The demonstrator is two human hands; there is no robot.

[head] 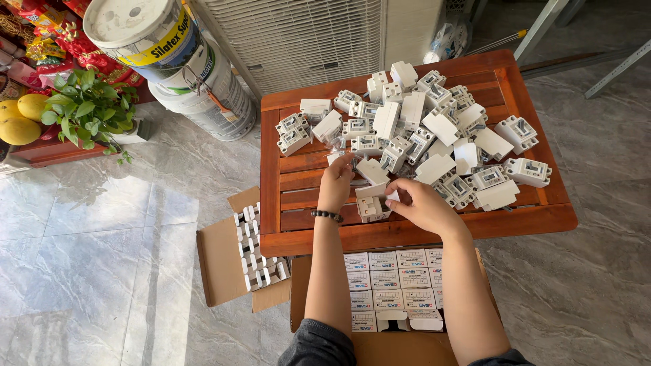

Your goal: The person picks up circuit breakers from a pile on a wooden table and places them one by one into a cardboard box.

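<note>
Both my hands work over a low red-brown wooden table [285, 196]. My left hand [337, 181], a dark bead bracelet on its wrist, reaches up to a small clear plastic wrapper and a white part at the near edge of the pile. My right hand [420, 205] pinches a small white piece next to a white circuit breaker [372, 205] that sits between the two hands. A heap of several white circuit breakers [434, 135] covers the far half of the table.
A cardboard box [390, 291] of small white packaged boxes stands below the table between my arms. An open carton [234, 261] with white parts lies at left on the marble floor. Paint buckets [169, 54], a potted plant [88, 108] and a white fan unit [305, 41] stand behind.
</note>
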